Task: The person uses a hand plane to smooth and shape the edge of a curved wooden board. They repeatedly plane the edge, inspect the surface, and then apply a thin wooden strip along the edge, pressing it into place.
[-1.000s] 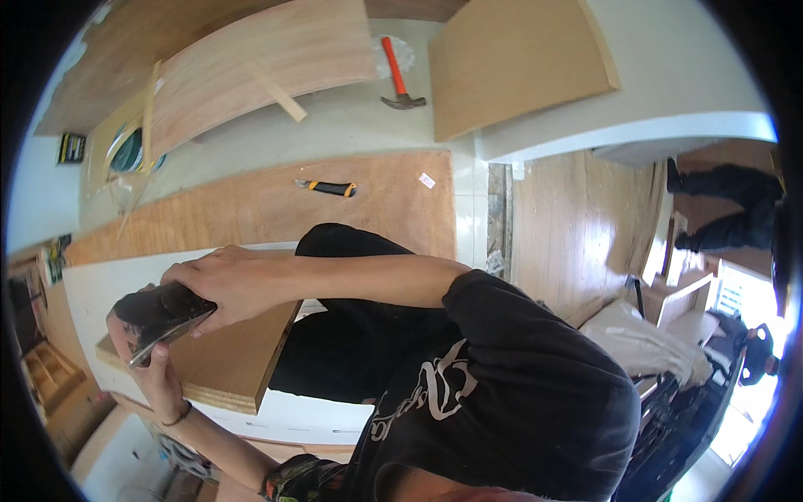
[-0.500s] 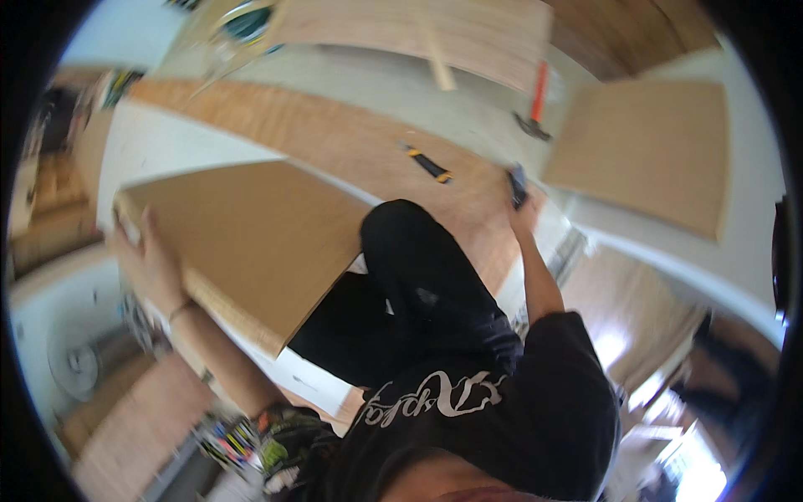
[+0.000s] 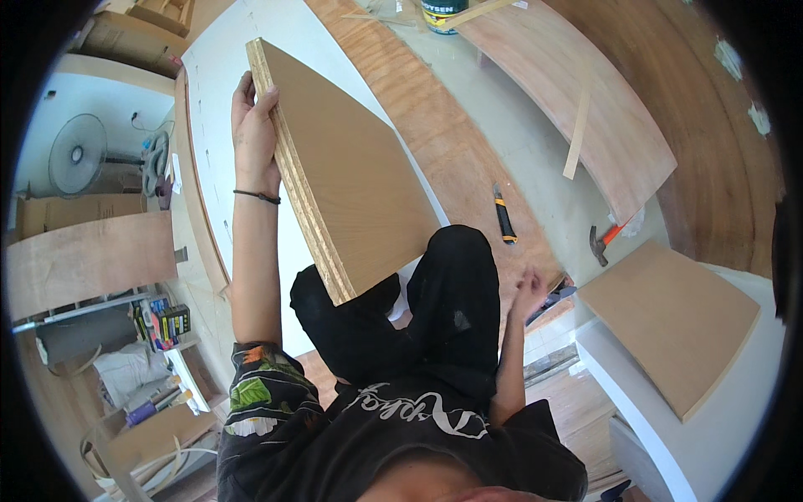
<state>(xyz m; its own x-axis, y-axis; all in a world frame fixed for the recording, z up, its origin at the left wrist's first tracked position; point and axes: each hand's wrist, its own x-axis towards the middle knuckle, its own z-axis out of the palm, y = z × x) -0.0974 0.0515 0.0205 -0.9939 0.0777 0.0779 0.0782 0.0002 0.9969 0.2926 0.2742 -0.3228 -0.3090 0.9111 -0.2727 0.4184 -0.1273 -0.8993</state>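
Note:
A brown-faced plywood board [image 3: 355, 167] stands tilted on its edge at my left leg, its layered edge toward my left arm. My left hand [image 3: 255, 130] grips its far left part, thumb over the edge and fingers behind. My right hand [image 3: 527, 294] is beside my right knee, slightly blurred, fingers loosely apart and holding nothing that I can see. Close by its right side lies a dark grey-blue tool [image 3: 560, 294], partly hidden and of unclear kind. A black and yellow utility knife [image 3: 503, 216] lies on the plywood strip [image 3: 452, 125] ahead of my right hand.
An orange-handled hammer [image 3: 604, 243] lies on the floor, next to a second brown board [image 3: 673, 322] on a white panel. Farther off are a curved plywood sheet [image 3: 569, 75] with a wood strip [image 3: 579, 125], and a paint bucket [image 3: 443, 12]. A fan [image 3: 78, 155] stands at left.
My left hand has raised and turned the board more upright. My right hand has come off the dark tool, which lies beside it. The whole view has swung round.

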